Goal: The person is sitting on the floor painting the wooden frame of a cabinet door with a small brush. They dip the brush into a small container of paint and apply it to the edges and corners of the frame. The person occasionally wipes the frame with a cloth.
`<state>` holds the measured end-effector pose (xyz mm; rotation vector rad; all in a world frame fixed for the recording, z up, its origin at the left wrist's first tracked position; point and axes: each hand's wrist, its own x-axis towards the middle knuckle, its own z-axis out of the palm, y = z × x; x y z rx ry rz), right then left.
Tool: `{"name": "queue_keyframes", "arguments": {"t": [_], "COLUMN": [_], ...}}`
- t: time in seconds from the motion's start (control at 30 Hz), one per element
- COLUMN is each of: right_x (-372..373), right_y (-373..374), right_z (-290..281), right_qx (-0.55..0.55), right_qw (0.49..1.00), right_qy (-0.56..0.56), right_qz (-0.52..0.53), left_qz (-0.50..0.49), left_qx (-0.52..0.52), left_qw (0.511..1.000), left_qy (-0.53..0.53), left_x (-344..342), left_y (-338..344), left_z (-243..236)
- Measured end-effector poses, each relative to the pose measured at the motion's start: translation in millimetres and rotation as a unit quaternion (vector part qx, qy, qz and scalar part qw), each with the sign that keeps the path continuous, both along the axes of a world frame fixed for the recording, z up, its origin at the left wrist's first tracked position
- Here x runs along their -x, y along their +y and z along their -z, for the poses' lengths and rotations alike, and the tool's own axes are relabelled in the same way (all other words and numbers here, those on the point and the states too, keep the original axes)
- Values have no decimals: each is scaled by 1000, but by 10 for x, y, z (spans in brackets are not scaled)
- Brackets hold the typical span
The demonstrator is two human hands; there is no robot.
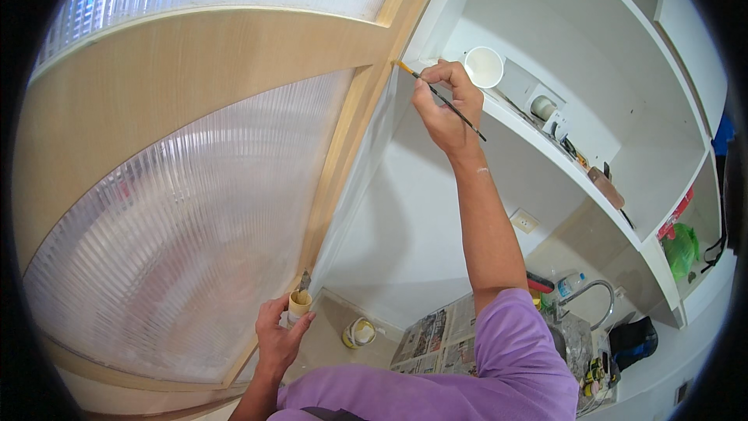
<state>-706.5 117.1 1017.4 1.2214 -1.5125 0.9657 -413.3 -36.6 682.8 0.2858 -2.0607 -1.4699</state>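
My right hand (452,105) is raised and pinches a thin paintbrush (441,97) with a dark handle. The brush's orange-yellow tip meets the edge of the light wooden frame (382,82), where the frame adjoins the white cabinet. Low on the left, my left hand (282,333) is wrapped round a small cup (299,306) with tan contents. A metal putty knife or similar flat tool (305,281) sticks up out of the cup; its lower end is hidden. Ribbed translucent panels (195,218) fill the wooden frame.
On the white shelf (530,129) stand a white cup (484,67) and several tools. A paint bucket (359,333) is on the floor. Newspaper (436,341) covers the counter beside a curved faucet (596,288) and a plastic bottle (570,284). A green bag (681,249) lies at far right.
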Motion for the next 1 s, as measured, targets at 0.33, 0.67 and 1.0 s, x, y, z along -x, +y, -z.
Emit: {"name": "queue_keyframes", "arguments": {"t": [0.33, 0.67, 1.0], "right_x": [-19, 22, -18], "right_y": [-36, 22, 27], "right_z": [-11, -7, -13], "right_qx": [-16, -16, -24], "right_qw": [999, 1000, 999], "right_qy": [20, 4, -5], "right_qz": [29, 18, 26], "left_qz": [-3, -7, -14], "left_qx": [-1, -4, -1], "left_qw": [1000, 1000, 1000], "left_qy": [-4, -3, -4], "left_x": [-22, -59, -106], "left_y": [4, 0, 2], "left_z": [4, 3, 15]}}
